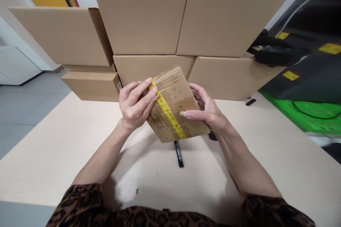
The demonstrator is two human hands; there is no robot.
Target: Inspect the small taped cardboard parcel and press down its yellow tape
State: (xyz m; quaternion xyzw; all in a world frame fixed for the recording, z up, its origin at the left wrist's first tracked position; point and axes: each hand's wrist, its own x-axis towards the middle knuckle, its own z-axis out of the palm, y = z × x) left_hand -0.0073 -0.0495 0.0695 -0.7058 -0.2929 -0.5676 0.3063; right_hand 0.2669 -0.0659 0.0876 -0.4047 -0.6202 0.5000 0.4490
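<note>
I hold a small brown cardboard parcel (pixel 177 108) above the table, tilted, with a strip of yellow printed tape (pixel 167 110) running along its top. My left hand (pixel 134 104) grips its left edge, fingers pressed on the tape near the far corner. My right hand (pixel 205 110) grips the right side, thumb laid across the top face. A printed label shows on the parcel's near left part.
A pale table (pixel 66 149) carries a black pen-like tool (pixel 178 154) under the parcel. Large cardboard boxes (pixel 141 17) are stacked at the back. A dark machine (pixel 306 60) with yellow stickers and a green surface (pixel 306 113) stand to the right.
</note>
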